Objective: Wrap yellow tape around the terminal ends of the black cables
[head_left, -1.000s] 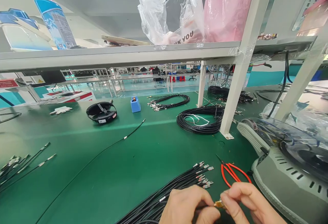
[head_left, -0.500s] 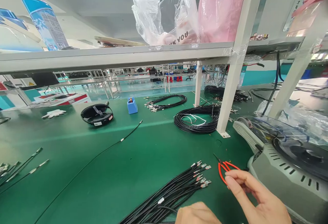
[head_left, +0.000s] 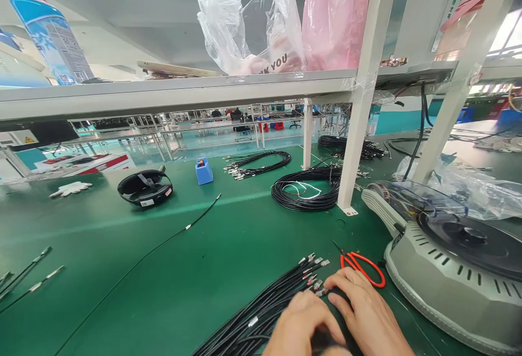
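Both hands bend over the near part of the green desk (head_left: 155, 301): the left hand (head_left: 302, 323) is loosely curled, the right hand (head_left: 359, 307) has its fingers crooked downward, and what either has hold of cannot be told, their undersides being hidden. Beside them lies a bundle of black cables (head_left: 265, 307), its long axis slanting from the desk's near side up to the right, its connector ends (head_left: 316, 277) pointing toward the far edge and rightward.

Near that far edge stands a small blue container (head_left: 205, 174), something small and reddish showing at its top. On the shelf (head_left: 175, 92) above, a clear plastic bag (head_left: 281, 46) holds something pinkish, next to a pink bag (head_left: 336, 24).

Relative to the grip, the bundle runs on the left hand's left side, and its connector ends sit just beyond that hand and at the right fingertips; contact there is unclear. Just past the right hand lies a red-handled tool (head_left: 369, 261), with a grey machine (head_left: 452, 269) to its right. A single cable (head_left: 188, 227) stretches well apart to the left.
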Demonstrator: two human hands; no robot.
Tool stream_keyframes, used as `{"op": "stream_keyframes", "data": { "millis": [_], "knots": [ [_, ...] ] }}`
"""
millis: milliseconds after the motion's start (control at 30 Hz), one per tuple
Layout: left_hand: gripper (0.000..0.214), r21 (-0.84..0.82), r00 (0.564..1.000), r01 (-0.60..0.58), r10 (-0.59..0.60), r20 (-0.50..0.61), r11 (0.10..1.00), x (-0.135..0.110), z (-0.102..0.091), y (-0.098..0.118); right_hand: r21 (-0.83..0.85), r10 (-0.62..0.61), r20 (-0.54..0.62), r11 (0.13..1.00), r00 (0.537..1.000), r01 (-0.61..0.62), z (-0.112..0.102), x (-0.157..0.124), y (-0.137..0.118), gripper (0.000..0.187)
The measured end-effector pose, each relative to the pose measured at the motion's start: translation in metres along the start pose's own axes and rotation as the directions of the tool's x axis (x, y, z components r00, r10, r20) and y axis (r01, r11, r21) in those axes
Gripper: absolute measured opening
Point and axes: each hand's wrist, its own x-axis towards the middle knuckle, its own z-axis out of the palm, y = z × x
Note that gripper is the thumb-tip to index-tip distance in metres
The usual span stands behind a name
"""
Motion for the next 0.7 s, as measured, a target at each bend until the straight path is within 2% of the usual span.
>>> {"op": "stream_keyframes", "data": {
  "millis": [100, 167, 233, 300, 467, 600, 700],
  "knots": [
    [0.027, 0.147, 0.991, 0.104, -0.090, -0.097, 0.984, 0.004, -0.020, 0.000, 0.023, 0.003, 0.004, 1.000, 1.000, -0.003, 0.000, 0.001, -0.002, 0.019],
    [0.032, 0.240, 0.991, 0.120, -0.101, -0.091, 0.963, 0.005, -0.023, -0.003, 0.051, -0.004, 0.005, 0.999, 1.000, 0.004, -0.001, 0.001, -0.003, 0.017],
    [0.040, 0.303, 0.996, 0.081, -0.069, -0.049, 0.949, 0.006, -0.021, -0.006, 0.094, -0.023, 0.008, 0.995, 1.000, 0.022, -0.004, 0.000, -0.005, 0.016],
    [0.038, 0.337, 1.000, 0.015, -0.005, -0.029, 0.941, 0.008, -0.017, -0.008, 0.152, -0.046, 0.009, 0.987, 0.999, 0.044, -0.007, -0.002, -0.007, 0.016],
    [0.020, 0.236, 0.978, -0.120, 0.156, -0.139, 0.964, 0.010, -0.015, -0.012, 0.344, -0.058, 0.018, 0.938, 0.998, 0.049, -0.013, -0.007, -0.013, 0.016],
    [0.018, 0.199, 0.979, -0.121, 0.151, -0.140, 0.972, 0.007, -0.020, -0.012, 0.542, 0.023, -0.028, 0.840, 0.999, -0.004, -0.019, -0.005, -0.018, 0.013],
    [0.016, 0.115, 0.982, -0.084, 0.102, -0.159, 0.990, 0.007, -0.025, -0.014, 0.742, 0.215, -0.098, 0.666, 0.972, -0.073, -0.034, 0.000, -0.016, 0.020]
  ]
}}
